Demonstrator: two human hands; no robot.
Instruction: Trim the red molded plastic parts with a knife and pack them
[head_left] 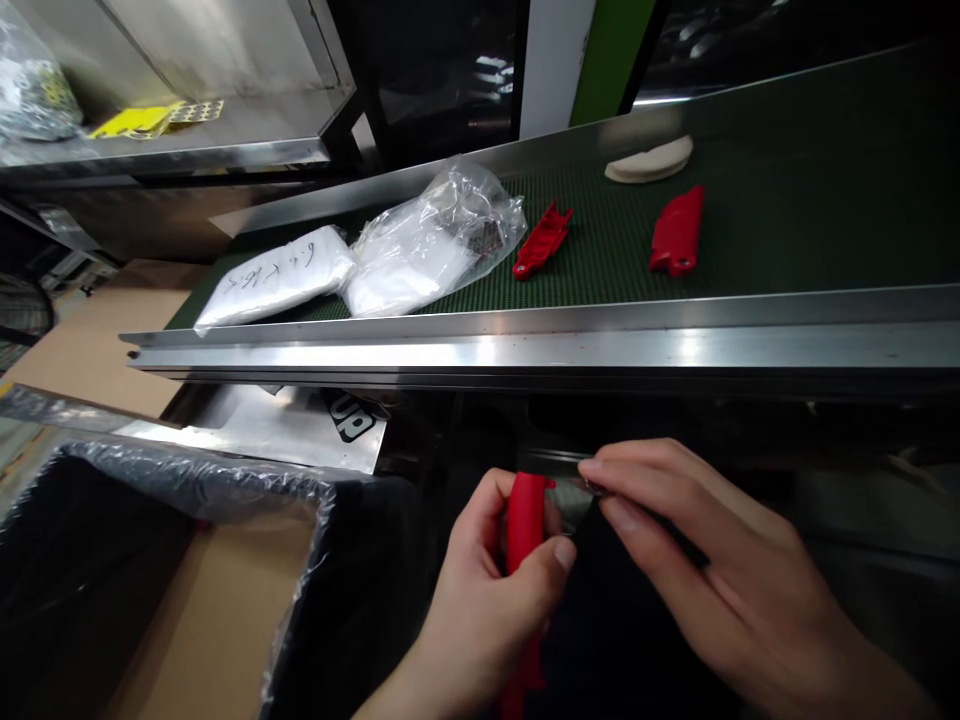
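Note:
My left hand is wrapped around a red plastic part, held upright below the conveyor's front rail. My right hand pinches a small shiny metal piece at the top of that red part, thumb and forefinger pressed together. On the green conveyor belt above lie two more red plastic parts, apart from each other.
Two plastic bags with white contents lie on the belt's left end. A pale flat piece rests at the belt's far side. A cardboard box lined with black plastic stands at lower left. A steel shelf is at upper left.

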